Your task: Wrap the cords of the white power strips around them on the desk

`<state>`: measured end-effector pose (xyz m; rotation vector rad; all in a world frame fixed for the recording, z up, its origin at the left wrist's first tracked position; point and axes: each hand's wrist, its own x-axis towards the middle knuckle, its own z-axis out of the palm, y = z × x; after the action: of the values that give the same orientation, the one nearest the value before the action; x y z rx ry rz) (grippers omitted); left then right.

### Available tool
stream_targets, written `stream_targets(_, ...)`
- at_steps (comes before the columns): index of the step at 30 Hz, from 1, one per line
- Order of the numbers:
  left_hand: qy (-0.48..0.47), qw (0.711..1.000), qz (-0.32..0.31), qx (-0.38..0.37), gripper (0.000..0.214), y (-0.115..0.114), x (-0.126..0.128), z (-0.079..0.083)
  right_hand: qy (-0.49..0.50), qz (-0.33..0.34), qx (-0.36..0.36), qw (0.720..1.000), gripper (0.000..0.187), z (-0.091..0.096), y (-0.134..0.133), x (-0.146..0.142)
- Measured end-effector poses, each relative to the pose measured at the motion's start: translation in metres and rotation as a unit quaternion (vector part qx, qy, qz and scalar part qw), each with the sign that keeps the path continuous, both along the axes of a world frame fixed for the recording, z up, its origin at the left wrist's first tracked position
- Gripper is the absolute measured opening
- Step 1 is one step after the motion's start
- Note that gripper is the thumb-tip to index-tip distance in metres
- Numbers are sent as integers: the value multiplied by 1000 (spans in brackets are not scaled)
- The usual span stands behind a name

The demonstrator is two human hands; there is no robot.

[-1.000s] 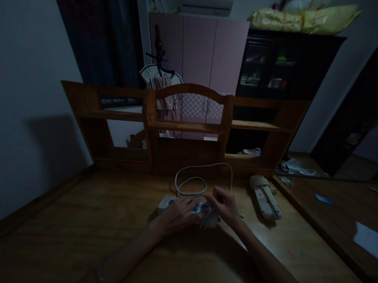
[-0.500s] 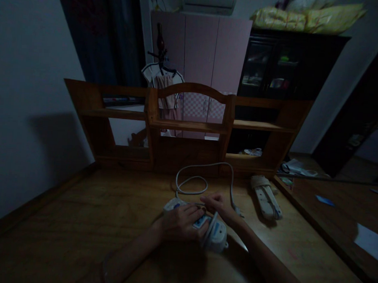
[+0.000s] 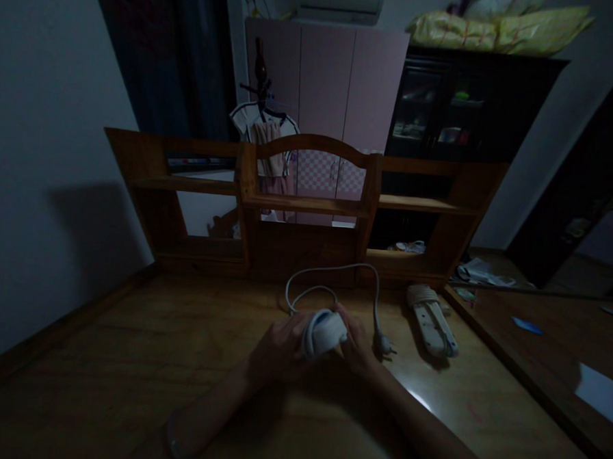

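A white power strip (image 3: 324,332) stands on end between my hands on the wooden desk (image 3: 125,357). My left hand (image 3: 277,348) is closed around its left side and my right hand (image 3: 355,341) grips its right side. Its white cable (image 3: 335,275) loops toward the back of the desk and comes round to a plug (image 3: 385,344) lying on the desk just right of my right hand. A turn of cable wraps across the strip's body.
A second white power strip (image 3: 432,322) with a wound cord lies to the right. A wooden shelf unit (image 3: 308,202) stands along the desk's back edge. Papers (image 3: 599,392) lie on the dark surface at far right. The room is dim.
The power strip lay flat under my hands before. It has been turned and raised on end, farther from me, with cable wrapped across it. The plug now lies free on the desk.
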<state>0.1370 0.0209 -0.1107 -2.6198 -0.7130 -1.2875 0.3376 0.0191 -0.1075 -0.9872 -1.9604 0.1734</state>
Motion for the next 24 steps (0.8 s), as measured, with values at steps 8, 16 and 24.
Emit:
stream_targets(8, 1, 994, 99, -46, 63, 0, 4, 11, -33, 16, 14, 999, 48, 2, -1, -2)
stream_targets(16, 64, 987, 145, -36, 63, 6, 5, 10, -59, -21, 0, 998, 56, -1, 3, -6)
stream_targets(24, 77, 983, 165, -39, 59, 4, 7, 10, -94, -54, 15, 994, 39, -4, 4, -8)
